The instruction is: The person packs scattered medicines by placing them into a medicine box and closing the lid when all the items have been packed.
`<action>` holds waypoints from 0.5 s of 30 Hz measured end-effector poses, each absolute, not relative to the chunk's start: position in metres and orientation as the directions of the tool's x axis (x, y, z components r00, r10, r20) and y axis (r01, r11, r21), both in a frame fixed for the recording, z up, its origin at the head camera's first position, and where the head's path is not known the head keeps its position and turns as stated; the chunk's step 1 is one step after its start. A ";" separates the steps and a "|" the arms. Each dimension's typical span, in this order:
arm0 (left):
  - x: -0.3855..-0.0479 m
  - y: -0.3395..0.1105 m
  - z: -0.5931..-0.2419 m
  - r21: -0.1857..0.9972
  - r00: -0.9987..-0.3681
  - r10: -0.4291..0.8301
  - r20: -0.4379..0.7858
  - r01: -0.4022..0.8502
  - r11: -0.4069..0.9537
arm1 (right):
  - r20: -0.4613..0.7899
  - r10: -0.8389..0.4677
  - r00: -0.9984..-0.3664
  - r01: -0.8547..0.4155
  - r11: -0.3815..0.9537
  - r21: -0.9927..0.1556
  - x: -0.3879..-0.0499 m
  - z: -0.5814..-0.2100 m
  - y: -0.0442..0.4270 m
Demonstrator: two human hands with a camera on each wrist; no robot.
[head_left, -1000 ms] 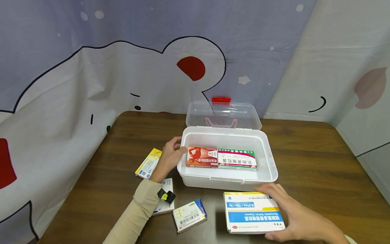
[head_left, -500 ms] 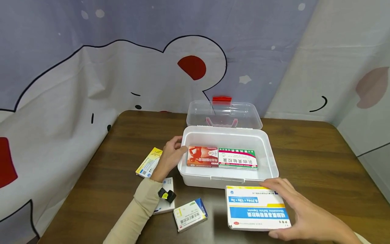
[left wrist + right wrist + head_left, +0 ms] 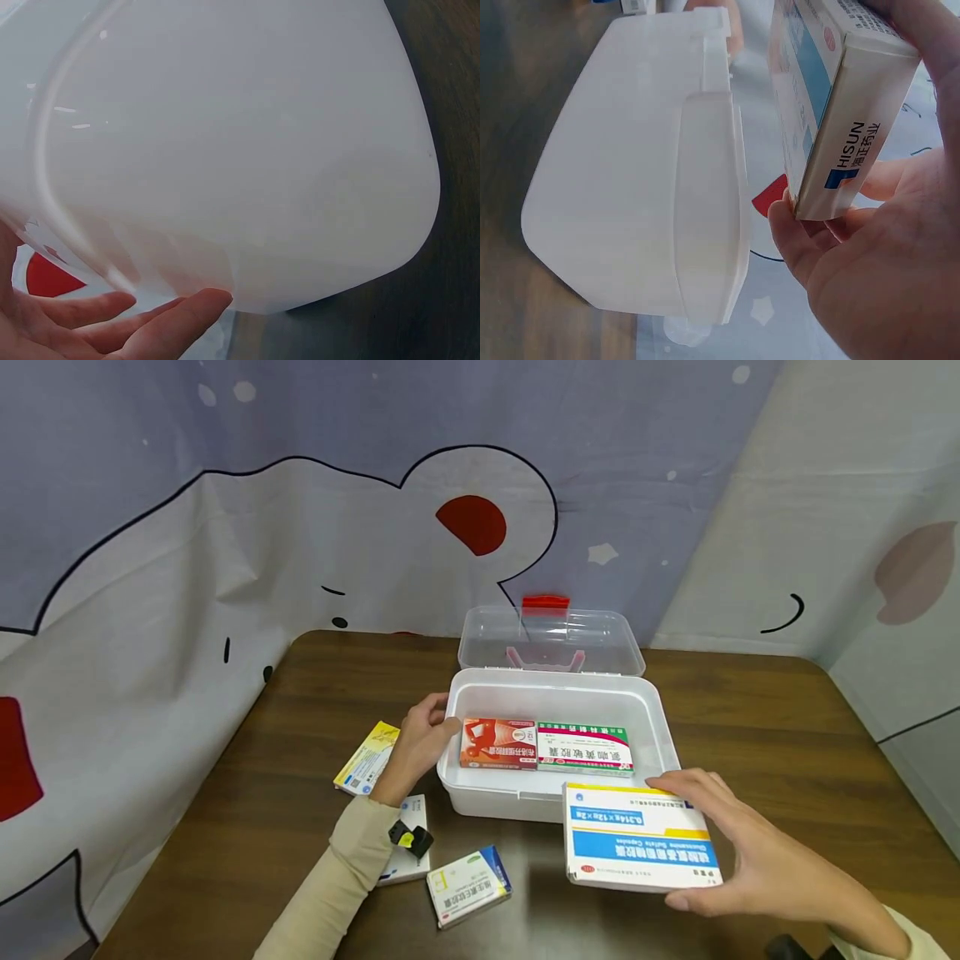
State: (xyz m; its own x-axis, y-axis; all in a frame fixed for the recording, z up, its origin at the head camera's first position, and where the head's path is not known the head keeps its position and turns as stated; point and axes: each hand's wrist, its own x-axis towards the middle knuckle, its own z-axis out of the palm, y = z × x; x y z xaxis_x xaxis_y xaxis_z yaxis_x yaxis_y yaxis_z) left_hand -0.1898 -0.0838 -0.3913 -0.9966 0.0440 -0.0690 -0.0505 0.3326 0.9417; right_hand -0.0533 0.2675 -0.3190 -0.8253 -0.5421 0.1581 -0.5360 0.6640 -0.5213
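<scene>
My right hand [image 3: 757,847] holds a white, blue and yellow medicine box [image 3: 641,839] by its right end, thumb on the near edge and fingers on the far edge. The box is raised in front of an open white plastic storage box [image 3: 487,793], overlapping its front right corner in the head view. My left hand [image 3: 423,739] grips the storage box's left rim, its thumb over the edge; the fingers [image 3: 180,322] lie against the outer wall. Inside lie an orange-red medicine box [image 3: 497,745] and a green and white medicine box [image 3: 585,749], side by side.
The clear lid [image 3: 600,639] with a red latch [image 3: 546,602] stands hinged back behind the storage box. Left of it on the wooden table [image 3: 787,735] lie a yellow and white box [image 3: 369,762], a partly covered white box [image 3: 412,814] and a vitamin E box [image 3: 468,889].
The medicine box in my right hand has risen from near the table, moving forward and slightly right towards the storage box. My left hand stays on the rim.
</scene>
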 end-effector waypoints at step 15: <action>-0.190 -0.084 -0.393 0.946 -0.996 0.049 -0.076 -0.056 0.319 | 0.149 -0.499 -0.854 -0.499 0.702 -0.508 -0.103 -0.304 0.270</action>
State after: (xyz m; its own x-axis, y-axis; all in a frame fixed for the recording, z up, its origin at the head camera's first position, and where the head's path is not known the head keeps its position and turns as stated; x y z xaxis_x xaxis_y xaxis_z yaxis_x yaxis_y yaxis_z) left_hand -0.1905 -0.0844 -0.3926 -0.9959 0.0491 -0.0759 -0.0564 0.3186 0.9462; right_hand -0.1026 0.2701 -0.3036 -0.8539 -0.4987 0.1492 -0.4988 0.7021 -0.5082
